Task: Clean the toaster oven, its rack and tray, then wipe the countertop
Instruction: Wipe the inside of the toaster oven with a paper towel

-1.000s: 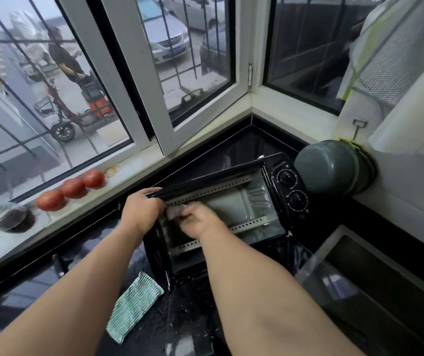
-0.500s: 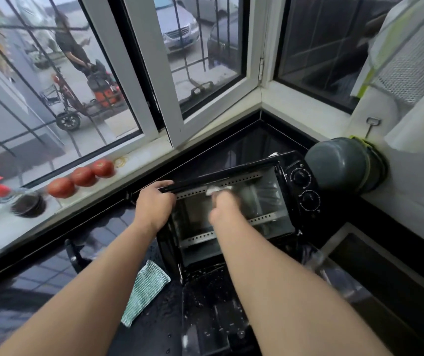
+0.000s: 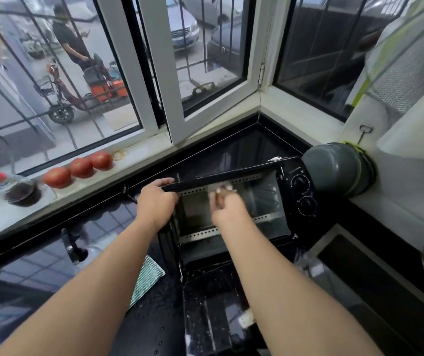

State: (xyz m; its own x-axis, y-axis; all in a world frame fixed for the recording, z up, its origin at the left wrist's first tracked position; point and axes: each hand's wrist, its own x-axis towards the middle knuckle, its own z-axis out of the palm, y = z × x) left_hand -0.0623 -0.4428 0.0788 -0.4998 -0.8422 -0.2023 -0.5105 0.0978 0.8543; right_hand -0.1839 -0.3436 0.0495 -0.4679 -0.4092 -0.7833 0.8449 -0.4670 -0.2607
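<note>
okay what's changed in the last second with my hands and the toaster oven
The right hand, holding a whitish wipe, moved from the left side of the toaster oven opening up toward its top edge. The left hand kept its grip on the oven's upper left corner. The green cloth stayed on the countertop.

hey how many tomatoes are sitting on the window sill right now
3. All in a row on the window sill at left: left tomato, middle tomato, right tomato. None seems hidden.
</note>
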